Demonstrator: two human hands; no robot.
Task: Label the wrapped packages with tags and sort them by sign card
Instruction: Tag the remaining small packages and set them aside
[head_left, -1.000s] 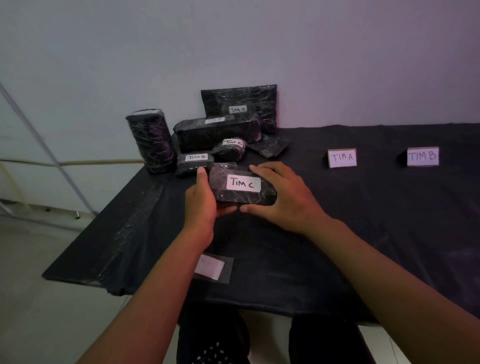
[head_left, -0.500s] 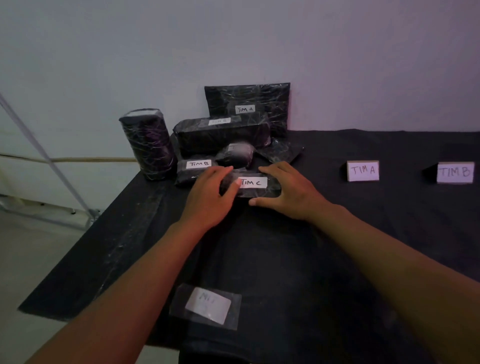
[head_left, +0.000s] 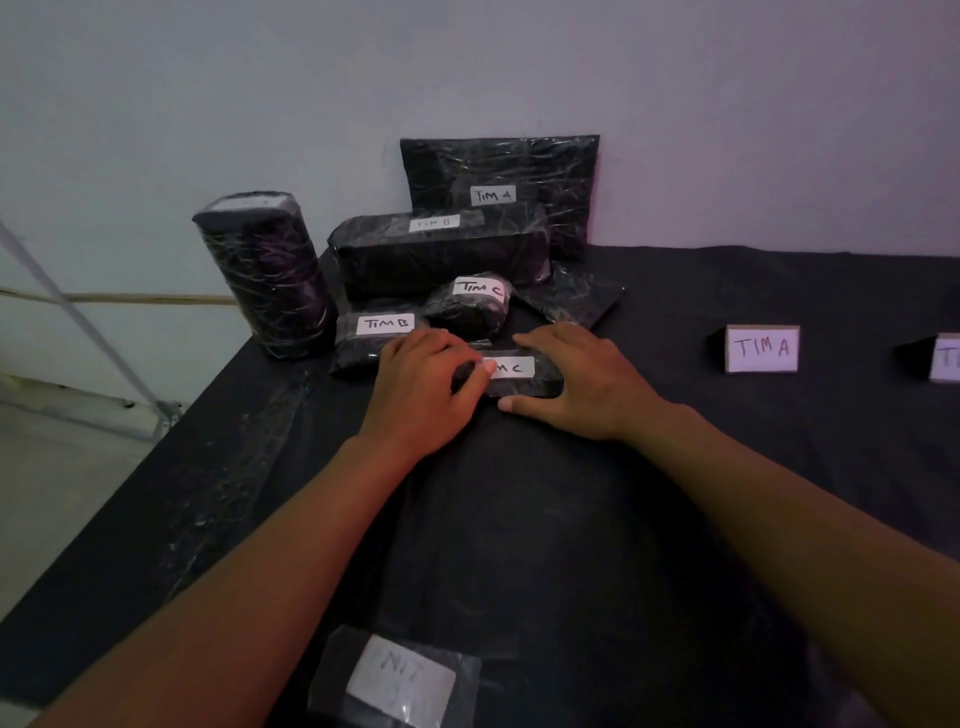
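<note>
Surface: a tabletop (head_left: 727, 467) under black cloth, pushed against a plain pale wall (head_left: 467, 67); the light is dim.
Room: pale floor (head_left: 62, 467) to the left, with a thin metal leg (head_left: 78, 322) slanting across that side.
Package in hand: a small black wrapped package (head_left: 524, 371) lies on the tabletop at the front of the pile, its white tag reading "M C" where visible.
Left hand: the left hand (head_left: 423, 392) rests on the package's left end, fingers curled over it and the thumb covering the start of the tag.
Right hand: the right hand (head_left: 576, 384) holds the package's right end, fingers bent over the far edge, thumb on the near side.
Pile: behind stand a flat package tagged "TIM A" (head_left: 498, 182) against the wall, a long one tagged "TIM B" (head_left: 441, 254), a small "TIM C" one (head_left: 470, 304), a small "TIM B" one (head_left: 379, 338) and an upright roll (head_left: 265, 275).
Sign cards: the "TIM A" sign card (head_left: 761, 348) stands well to the right; a second card (head_left: 945, 358) is cut off by the frame edge.
Hard to read: a taped tag (head_left: 400, 680) at the near edge, its writing blurred.
</note>
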